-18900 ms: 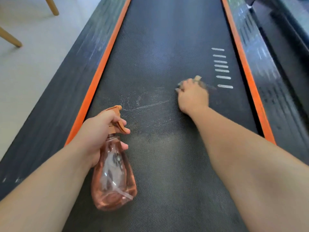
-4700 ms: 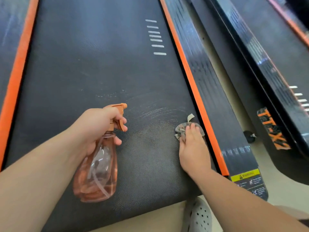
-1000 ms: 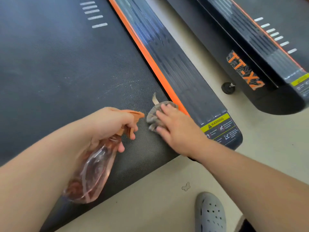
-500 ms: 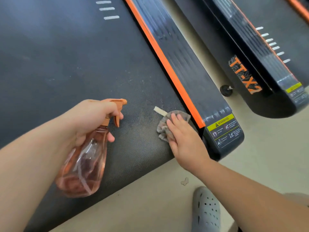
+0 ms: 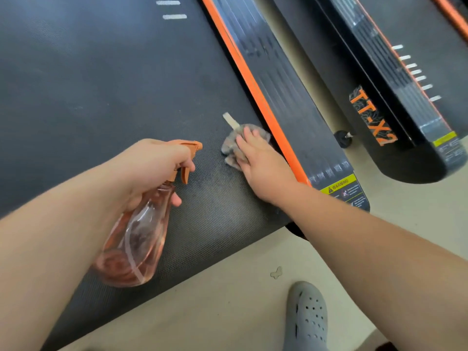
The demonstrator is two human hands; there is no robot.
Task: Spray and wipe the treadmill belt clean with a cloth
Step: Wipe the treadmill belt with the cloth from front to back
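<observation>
The black textured treadmill belt [image 5: 106, 79] fills the left and middle of the head view. My left hand [image 5: 154, 165] grips the neck of a clear pink spray bottle [image 5: 134, 239] with an orange trigger, which hangs tilted over the belt's near end. My right hand [image 5: 263, 163] lies flat with straight fingers on a crumpled grey cloth [image 5: 231, 145], pressing it on the belt beside the orange side stripe [image 5: 255, 87]. A pale tag sticks out from the cloth's far edge.
A black side rail [image 5: 286, 92] with a yellow warning label runs right of the stripe. A second treadmill [image 5: 385, 79] marked TT-X2 stands further right. Beige floor lies below, with a grey clog [image 5: 307, 317] and a small scrap [image 5: 276, 272].
My right hand has slid the cloth a little away along the belt's right edge, close to the orange stripe. The left hand with the bottle has stayed about where it was.
</observation>
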